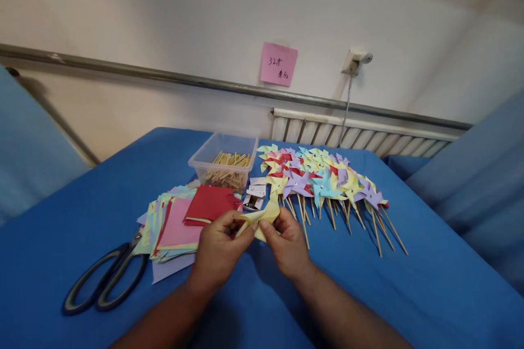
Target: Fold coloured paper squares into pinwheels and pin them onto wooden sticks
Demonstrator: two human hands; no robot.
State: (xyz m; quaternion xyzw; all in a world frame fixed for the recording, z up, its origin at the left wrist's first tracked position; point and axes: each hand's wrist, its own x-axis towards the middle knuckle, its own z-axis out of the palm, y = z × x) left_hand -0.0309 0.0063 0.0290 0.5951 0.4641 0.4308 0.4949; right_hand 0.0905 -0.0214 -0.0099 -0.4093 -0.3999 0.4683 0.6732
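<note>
Between my two hands, above the front middle of the table, is a pale yellow paper pinwheel [269,212] with its blades folded inward. My left hand [223,245] pinches its left side between thumb and fingers. On the other side my right hand [289,242] grips it, the thumb pressed near the middle. No stick shows on this pinwheel; its underside is hidden by my fingers. Just behind my hands sits a small open box [254,199] with dark contents. Red paper squares [213,202] top the pile of coloured paper [178,223] beside my left hand.
Large black-handled scissors [108,275] lie at the left, blades by the paper pile. A clear plastic box [200,163] of wooden sticks [231,166] stands behind. Finished pinwheels on sticks [323,182] cover the back right of the blue-covered table [426,294]. A radiator [327,131] lines the wall.
</note>
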